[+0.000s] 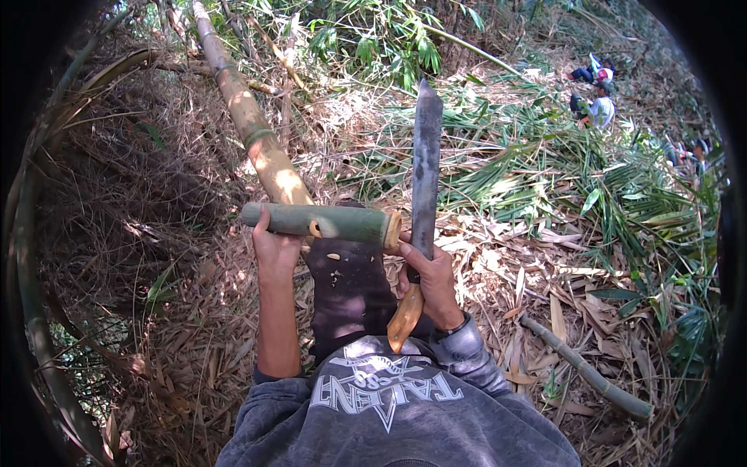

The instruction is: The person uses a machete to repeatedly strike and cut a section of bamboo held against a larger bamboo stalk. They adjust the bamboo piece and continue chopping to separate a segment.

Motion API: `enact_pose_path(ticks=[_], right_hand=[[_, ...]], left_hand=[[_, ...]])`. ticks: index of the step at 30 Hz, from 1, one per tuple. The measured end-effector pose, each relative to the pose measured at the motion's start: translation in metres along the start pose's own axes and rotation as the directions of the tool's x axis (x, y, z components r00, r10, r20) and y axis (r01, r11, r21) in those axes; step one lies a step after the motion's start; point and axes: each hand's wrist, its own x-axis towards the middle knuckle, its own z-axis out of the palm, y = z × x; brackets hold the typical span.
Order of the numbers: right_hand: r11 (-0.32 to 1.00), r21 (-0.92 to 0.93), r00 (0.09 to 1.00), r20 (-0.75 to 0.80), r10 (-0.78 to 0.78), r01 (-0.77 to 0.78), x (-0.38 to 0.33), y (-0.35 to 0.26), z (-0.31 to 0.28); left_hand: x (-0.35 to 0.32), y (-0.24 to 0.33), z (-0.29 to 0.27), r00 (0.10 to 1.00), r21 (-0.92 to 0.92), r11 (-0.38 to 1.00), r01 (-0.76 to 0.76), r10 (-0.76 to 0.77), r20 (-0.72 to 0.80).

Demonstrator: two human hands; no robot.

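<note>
A short green bamboo section (342, 222) lies level across my lap, with a small notch cut in its side and a pale cut face at its right end. Under its left part, my left hand (278, 247) is closed, thumb up along the side. My right hand (436, 284) grips a machete (426, 156) where the blade meets the wooden handle; the long dark blade points away from me. The fingertips of this hand also touch the bamboo's right end. Small pale chips lie on my dark trousers (354, 296).
A thick bamboo pole (245, 117) slants from my knees to the far left. Another cut bamboo piece (591, 370) lies on dry leaves at the right. Cut green fronds (537, 167) cover the ground farther off, where people (601, 109) sit at the upper right.
</note>
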Motion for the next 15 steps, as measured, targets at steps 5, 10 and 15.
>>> enact_pose_path(ticks=[5, 10, 15], right_hand=[[1.000, 0.002, 0.998, -0.054, -0.016, 0.016, 0.004, 0.005, -0.006], [1.000, 0.018, 0.996, -0.085, -0.015, 0.017, 0.004, 0.003, -0.009], [1.000, 0.029, 0.996, -0.088, 0.004, -0.002, 0.002, 0.001, -0.011]], left_hand=[[-0.009, 0.001, 0.011, 0.999, 0.049, 0.997, -0.052, 0.051, 0.018], [-0.014, -0.003, 0.015, 0.997, 0.151, 0.985, -0.080, 0.078, 0.019], [-0.020, -0.005, 0.019, 0.995, 0.199, 0.975, -0.101, 0.098, 0.026]])
